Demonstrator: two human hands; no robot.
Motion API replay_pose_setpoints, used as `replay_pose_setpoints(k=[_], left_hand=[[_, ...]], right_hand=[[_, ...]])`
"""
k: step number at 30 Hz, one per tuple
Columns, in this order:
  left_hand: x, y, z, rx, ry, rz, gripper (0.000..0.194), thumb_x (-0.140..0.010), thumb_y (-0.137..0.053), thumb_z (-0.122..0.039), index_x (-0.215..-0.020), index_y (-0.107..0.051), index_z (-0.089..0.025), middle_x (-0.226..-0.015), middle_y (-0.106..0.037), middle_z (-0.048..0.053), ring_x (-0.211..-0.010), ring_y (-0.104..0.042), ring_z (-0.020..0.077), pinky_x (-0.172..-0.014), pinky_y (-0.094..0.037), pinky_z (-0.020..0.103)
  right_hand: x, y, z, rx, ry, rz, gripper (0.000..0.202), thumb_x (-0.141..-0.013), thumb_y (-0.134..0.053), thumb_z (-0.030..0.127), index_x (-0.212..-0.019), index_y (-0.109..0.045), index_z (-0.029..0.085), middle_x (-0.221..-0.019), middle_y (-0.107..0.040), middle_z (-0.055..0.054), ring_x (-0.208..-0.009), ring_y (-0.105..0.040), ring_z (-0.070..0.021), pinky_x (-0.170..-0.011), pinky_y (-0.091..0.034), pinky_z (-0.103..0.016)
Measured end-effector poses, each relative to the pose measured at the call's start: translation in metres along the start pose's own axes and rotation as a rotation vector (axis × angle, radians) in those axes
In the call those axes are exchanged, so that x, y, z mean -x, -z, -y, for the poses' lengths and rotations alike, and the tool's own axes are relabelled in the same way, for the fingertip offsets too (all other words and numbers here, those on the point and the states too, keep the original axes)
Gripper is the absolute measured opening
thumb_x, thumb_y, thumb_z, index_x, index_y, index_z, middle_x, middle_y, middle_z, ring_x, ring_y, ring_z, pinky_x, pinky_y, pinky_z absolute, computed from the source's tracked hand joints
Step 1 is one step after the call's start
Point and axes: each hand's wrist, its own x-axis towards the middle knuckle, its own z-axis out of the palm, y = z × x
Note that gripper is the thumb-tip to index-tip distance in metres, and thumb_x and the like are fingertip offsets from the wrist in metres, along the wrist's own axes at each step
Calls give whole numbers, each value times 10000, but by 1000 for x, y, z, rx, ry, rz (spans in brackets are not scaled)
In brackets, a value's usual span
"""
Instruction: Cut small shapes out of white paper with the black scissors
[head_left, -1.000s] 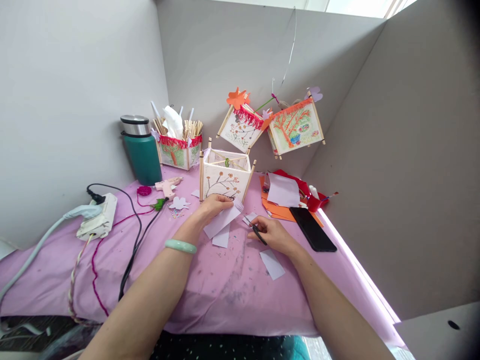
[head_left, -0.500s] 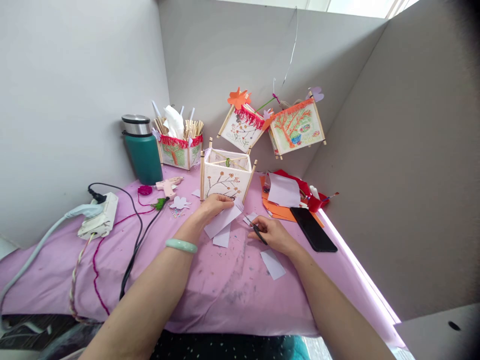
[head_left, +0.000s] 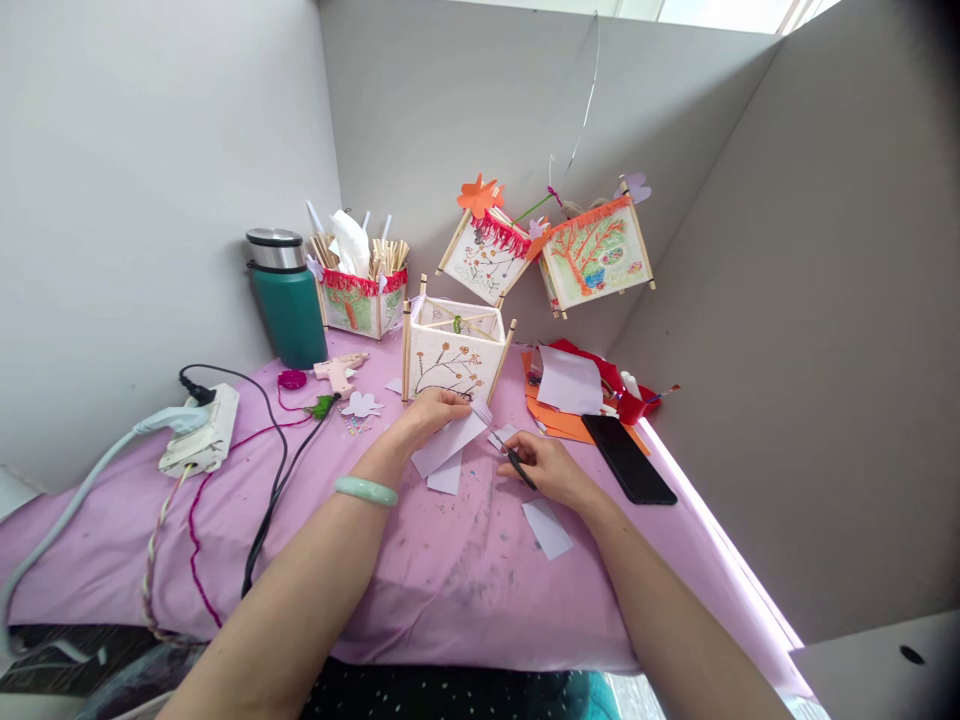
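My left hand (head_left: 436, 414) pinches a small piece of pale purple paper (head_left: 481, 409) at its fingertips. Black-handled scissors (head_left: 520, 469) are in my right hand (head_left: 553, 467), their blades pointing up and left toward that paper. Whether the blades touch it I cannot tell. Under and beside my left hand lie a larger paper piece (head_left: 448, 447) and a smaller paper piece (head_left: 448, 476). Another paper scrap (head_left: 547, 528) rests below my right hand. Just behind my left hand stands a white lantern (head_left: 459, 362) with wooden sticks and drawn branches.
Two decorated lanterns (head_left: 592, 255) hang at the back. A green bottle (head_left: 291, 315), stick-filled box (head_left: 352, 307), pink glue gun (head_left: 339, 372) and power strip (head_left: 201, 430) stand left. A phone (head_left: 628, 459) and orange paper (head_left: 551, 424) lie right. Grey panels enclose the table.
The small paper in my left fingers has turned slightly, and the scissor blades look closer together. Both hands stay in nearly the same place; the whole view has shifted a little.
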Motion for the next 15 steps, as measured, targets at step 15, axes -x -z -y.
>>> replay_pose_setpoints(k=[15], left_hand=[[-1, 1, 2, 11, 6, -8, 194, -598, -694, -312, -671, -642, -140, -547, -543, -19, -459, -413, 82, -459, -258, 229]], right_hand=[[0, 0, 0, 13, -1, -2, 380, -695, -728, 520, -874, -610, 206, -588, -517, 52, -537, -427, -110, -512, -315, -229]])
